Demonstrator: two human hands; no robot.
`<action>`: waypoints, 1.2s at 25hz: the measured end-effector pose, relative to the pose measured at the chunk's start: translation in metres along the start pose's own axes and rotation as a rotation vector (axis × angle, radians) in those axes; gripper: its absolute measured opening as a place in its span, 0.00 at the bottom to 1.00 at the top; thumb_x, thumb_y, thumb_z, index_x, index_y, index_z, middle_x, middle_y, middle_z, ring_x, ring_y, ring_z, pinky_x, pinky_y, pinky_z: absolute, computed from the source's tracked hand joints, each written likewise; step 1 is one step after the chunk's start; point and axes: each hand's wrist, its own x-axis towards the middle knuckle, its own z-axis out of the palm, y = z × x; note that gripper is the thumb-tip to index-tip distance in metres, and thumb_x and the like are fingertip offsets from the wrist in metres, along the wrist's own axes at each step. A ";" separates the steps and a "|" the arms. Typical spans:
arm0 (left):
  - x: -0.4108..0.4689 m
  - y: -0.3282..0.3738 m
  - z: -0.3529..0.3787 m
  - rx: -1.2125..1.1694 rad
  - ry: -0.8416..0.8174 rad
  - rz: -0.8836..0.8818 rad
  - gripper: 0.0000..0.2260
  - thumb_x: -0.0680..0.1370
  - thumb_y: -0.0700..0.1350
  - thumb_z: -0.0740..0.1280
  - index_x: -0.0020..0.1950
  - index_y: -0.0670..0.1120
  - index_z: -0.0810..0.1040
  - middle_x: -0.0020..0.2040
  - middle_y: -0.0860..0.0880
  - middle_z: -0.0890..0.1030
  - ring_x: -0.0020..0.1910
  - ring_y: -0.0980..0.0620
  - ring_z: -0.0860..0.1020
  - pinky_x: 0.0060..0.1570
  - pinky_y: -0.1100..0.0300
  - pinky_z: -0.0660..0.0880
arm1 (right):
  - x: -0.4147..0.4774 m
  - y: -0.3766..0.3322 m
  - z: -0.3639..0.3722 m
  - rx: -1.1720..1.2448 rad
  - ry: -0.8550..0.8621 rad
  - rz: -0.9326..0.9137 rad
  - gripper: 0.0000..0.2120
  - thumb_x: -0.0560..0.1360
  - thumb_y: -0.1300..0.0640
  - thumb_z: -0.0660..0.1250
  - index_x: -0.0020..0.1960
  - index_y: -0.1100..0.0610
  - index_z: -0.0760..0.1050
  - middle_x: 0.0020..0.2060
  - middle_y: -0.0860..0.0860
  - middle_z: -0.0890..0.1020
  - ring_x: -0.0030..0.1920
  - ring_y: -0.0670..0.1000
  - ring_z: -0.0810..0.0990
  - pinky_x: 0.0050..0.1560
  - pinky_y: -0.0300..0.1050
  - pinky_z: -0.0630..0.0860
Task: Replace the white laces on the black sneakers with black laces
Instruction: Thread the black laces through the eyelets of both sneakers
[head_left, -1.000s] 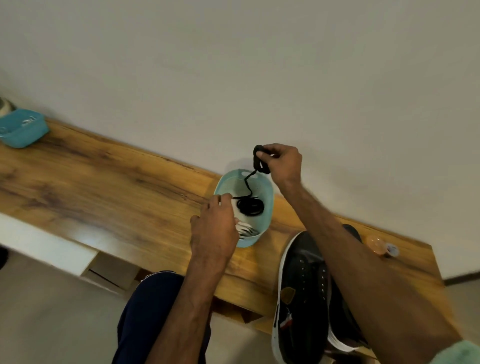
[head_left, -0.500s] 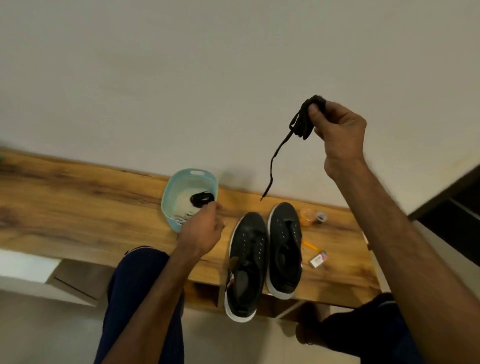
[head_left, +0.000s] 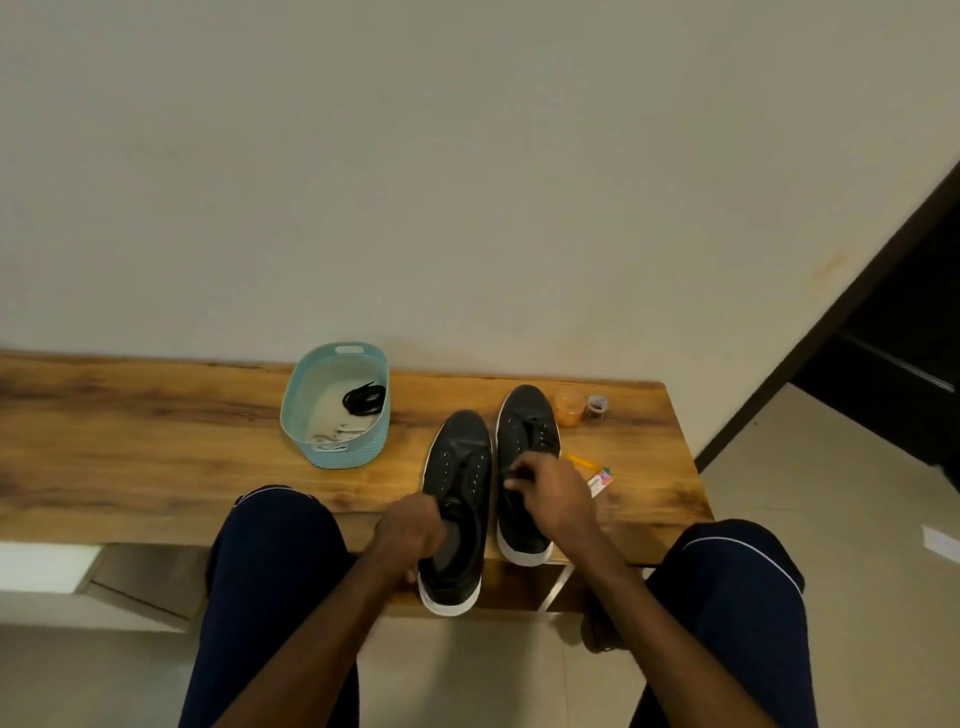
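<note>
Showing a teal basket (head_left: 332, 457) far left of the fingers, holding a coiled black lace (head_left: 363, 400) and white laces (head_left: 332, 436). Gripping the left sneaker (head_left: 460, 447) at its collar with the left hand (head_left: 410, 527), fingers curled. Bending the right hand (head_left: 553, 493) over the right sneaker (head_left: 527, 415), fingers curled; unable to tell whether pinching anything. Showing an orange jar (head_left: 569, 408) beyond the right fingertips.
</note>
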 end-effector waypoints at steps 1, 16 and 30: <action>0.002 0.001 -0.002 0.006 0.035 -0.002 0.09 0.80 0.43 0.62 0.55 0.40 0.76 0.43 0.46 0.80 0.45 0.47 0.83 0.43 0.57 0.79 | -0.002 -0.002 0.006 -0.055 -0.015 0.018 0.07 0.79 0.54 0.67 0.56 0.50 0.78 0.50 0.50 0.84 0.51 0.52 0.82 0.50 0.50 0.78; 0.035 -0.003 -0.017 0.121 0.222 -0.055 0.15 0.81 0.42 0.60 0.66 0.37 0.68 0.61 0.40 0.78 0.60 0.41 0.78 0.57 0.50 0.76 | -0.027 0.000 0.047 0.130 -0.140 -0.042 0.06 0.82 0.55 0.62 0.59 0.51 0.72 0.53 0.50 0.82 0.54 0.50 0.81 0.55 0.47 0.77; -0.008 0.048 0.003 -0.958 -0.122 0.602 0.13 0.81 0.45 0.65 0.65 0.48 0.75 0.48 0.46 0.84 0.44 0.47 0.84 0.29 0.57 0.79 | -0.007 -0.004 0.001 0.868 0.207 -0.001 0.03 0.78 0.61 0.69 0.50 0.58 0.81 0.49 0.51 0.82 0.52 0.46 0.80 0.49 0.33 0.75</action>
